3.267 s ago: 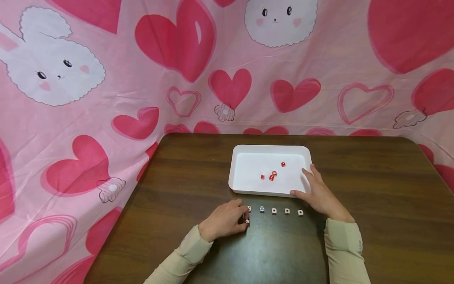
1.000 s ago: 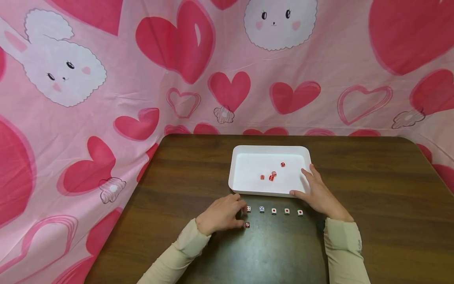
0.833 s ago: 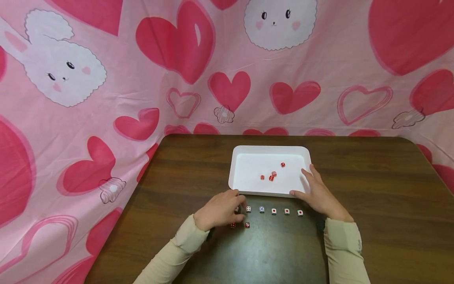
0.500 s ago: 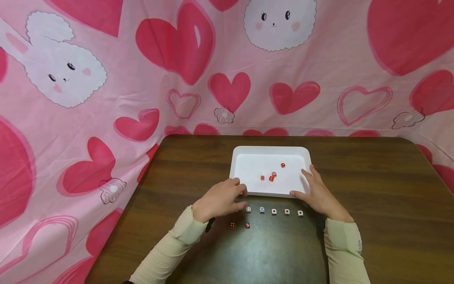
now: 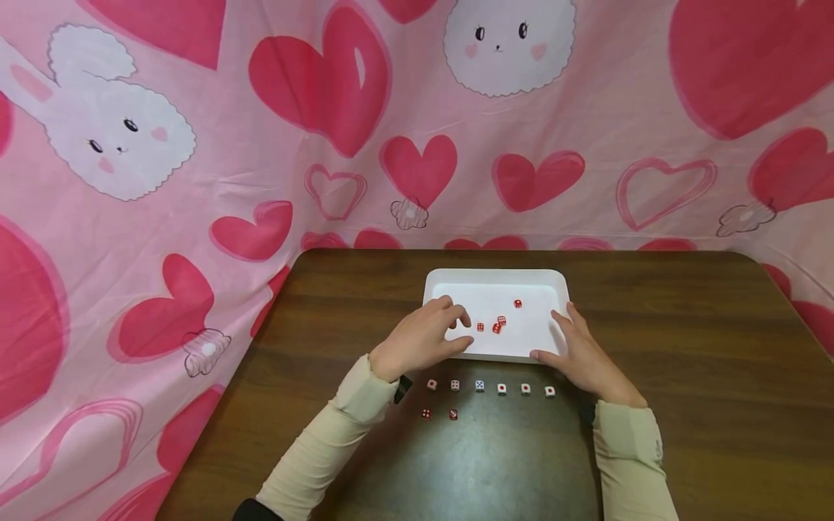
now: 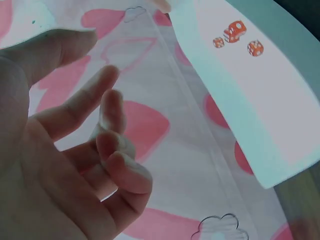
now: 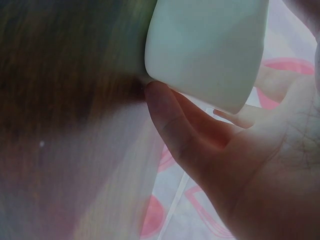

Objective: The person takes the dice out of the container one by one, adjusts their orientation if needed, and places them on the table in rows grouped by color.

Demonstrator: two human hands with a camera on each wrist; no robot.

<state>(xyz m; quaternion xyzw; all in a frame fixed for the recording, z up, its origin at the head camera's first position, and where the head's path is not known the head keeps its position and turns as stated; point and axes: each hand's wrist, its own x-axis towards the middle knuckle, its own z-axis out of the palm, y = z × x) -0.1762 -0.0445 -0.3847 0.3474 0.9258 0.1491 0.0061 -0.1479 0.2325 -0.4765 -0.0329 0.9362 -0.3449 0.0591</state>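
In the head view, my left hand point(image 5: 426, 336) is over the left part of the white tray point(image 5: 521, 349), thumb and fingers apart, holding nothing. Close to its fingertips lies a red die point(image 5: 480, 327). Several red dice are in the tray, among them one farther back point(image 5: 517, 304). My right hand point(image 5: 589, 362) holds the tray at its near right corner, thumb on the front side and fingers at the right side. The right wrist view shows the thumb point(image 7: 172, 122) against the tray wall point(image 7: 205, 55). From the left wrist view, the left hand point(image 6: 85, 145) holds nothing.
A row of white dice point(image 5: 502, 389) lies in front of the tray on the dark wooden table point(image 5: 352, 304). Below its left end are two red dice, one farther left point(image 5: 426, 414) and one to its right point(image 5: 453, 414). Pink heart-patterned cloth point(image 5: 404, 87) hangs behind and at left.
My left hand has let go of a red die in front of the white row and moved up over the tray. The right hand has stayed at the tray's corner.
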